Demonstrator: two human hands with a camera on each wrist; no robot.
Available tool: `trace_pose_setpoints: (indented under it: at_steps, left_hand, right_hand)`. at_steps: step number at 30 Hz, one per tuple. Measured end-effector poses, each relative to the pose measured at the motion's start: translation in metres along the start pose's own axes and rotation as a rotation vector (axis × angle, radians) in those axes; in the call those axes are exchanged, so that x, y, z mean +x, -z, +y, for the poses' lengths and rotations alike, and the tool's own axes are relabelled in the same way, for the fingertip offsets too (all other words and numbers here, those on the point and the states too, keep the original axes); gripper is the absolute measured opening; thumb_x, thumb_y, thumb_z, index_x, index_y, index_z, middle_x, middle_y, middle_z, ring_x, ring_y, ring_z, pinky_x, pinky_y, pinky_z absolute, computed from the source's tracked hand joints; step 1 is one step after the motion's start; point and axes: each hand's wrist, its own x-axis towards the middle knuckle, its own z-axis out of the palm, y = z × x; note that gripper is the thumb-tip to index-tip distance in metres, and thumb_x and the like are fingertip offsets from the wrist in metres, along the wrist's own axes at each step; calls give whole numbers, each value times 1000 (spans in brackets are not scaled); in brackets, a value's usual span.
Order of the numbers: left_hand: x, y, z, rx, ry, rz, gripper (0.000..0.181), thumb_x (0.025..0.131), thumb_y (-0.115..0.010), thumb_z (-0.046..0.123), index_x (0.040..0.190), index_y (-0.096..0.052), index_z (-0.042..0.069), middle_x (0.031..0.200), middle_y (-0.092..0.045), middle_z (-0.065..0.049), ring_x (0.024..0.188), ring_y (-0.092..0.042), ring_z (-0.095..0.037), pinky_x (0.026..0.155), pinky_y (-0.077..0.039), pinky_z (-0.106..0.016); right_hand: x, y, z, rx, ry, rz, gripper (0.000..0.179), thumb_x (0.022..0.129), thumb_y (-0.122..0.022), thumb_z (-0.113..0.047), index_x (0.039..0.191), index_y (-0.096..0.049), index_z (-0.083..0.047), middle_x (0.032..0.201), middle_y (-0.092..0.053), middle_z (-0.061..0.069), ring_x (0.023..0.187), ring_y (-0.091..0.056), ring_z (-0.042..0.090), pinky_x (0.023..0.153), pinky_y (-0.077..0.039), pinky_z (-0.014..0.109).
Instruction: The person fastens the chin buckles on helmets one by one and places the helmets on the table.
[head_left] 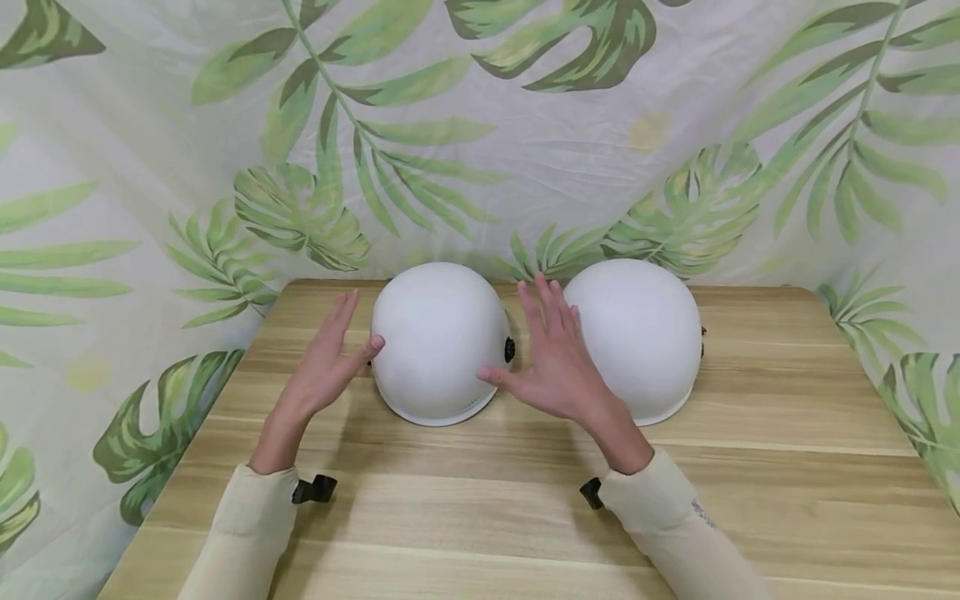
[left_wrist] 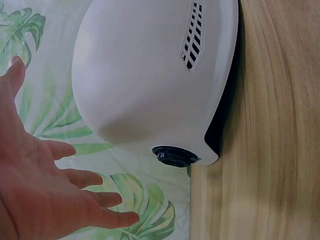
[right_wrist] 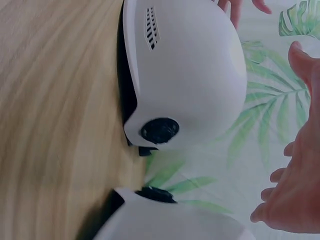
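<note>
Counter (head_left: pixel 450 533) space near the far edge is holding a white left helmet (head_left: pixel 438 342) and a white right helmet (head_left: pixel 641 333) in the head view; the left hand (head_left: pixel 322 362) and right hand (head_left: pixel 551 358) are flanking the left helmet, fingers extended and thumbs spread, neither appearing to hold anything. The right hand is occupying the tight space between domes, so a careless outward swing could be nudging the right helmet; an uneven forward push could be sliding the left one toward the far edge. The left hand's thumb is overlapping the shell, leaving contact hard to judge. In the left wrist view, a vent (left_wrist: pixel 193 40) and black side knob (left_wrist: pixel 175 156) are showing, and a gap is appearing beside the palm; smooth, rounded sides are offering little purchase, so pressing too high could be causing a slip. The shell is running past the top border. In the right wrist view, the right helmet is blurring at the bottom, mostly cropped, and both interiors are facing out of sight, leaving any straps unseen.
</note>
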Motion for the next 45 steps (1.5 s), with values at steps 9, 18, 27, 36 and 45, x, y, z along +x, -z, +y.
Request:
trace_pose_setpoints:
  at_steps: [9, 18, 27, 36, 45]
  left_hand:
    - [1, -1, -6, -83, 15, 7, 86, 108, -55, 50, 172, -5, 21, 178, -6, -14, 162, -6, -43, 124, -13, -73]
    - [1, -5, -13, -210, 45, -8, 82, 110, -55, 47, 172, -5, 26, 178, -6, -8, 162, -12, -43, 124, -22, -68]
    - [4, -9, -19, -371, 77, -50, 79, 112, -53, 41, 172, -5, 25, 178, -6, -10, 161, -11, -48, 124, -19, -71]
    - [6, -12, -24, -448, 108, -64, 78, 112, -53, 40, 172, -8, 18, 175, -14, -21, 160, -18, -46, 125, -23, -65]
    - [7, -15, -28, -434, 147, -89, 81, 107, -63, 42, 171, -21, 14, 174, -24, -16, 158, -28, -41, 123, -30, -63]
  right_hand:
    - [10, -13, 0, 159, -51, -50, 119, 91, -70, -69, 172, 3, -21, 178, 13, 4, 163, 8, 34, 126, -12, 68]
    - [19, -27, 5, 327, -93, -77, 119, 91, -67, -71, 171, 4, -21, 178, 7, 2, 164, -2, 31, 122, -24, 70]
    - [26, -41, 9, 398, -121, -46, 116, 91, -74, -63, 172, -4, -17, 178, -7, 9, 163, -12, 35, 123, -24, 68]
    - [28, -49, 15, 473, -146, -11, 108, 94, -77, -52, 171, -14, -10, 177, -15, 12, 163, -13, 34, 126, -21, 65]
    - [30, -57, 16, 573, -130, 16, 94, 98, -78, -35, 168, -24, -4, 174, -22, 18, 162, -18, 33, 128, -22, 56]
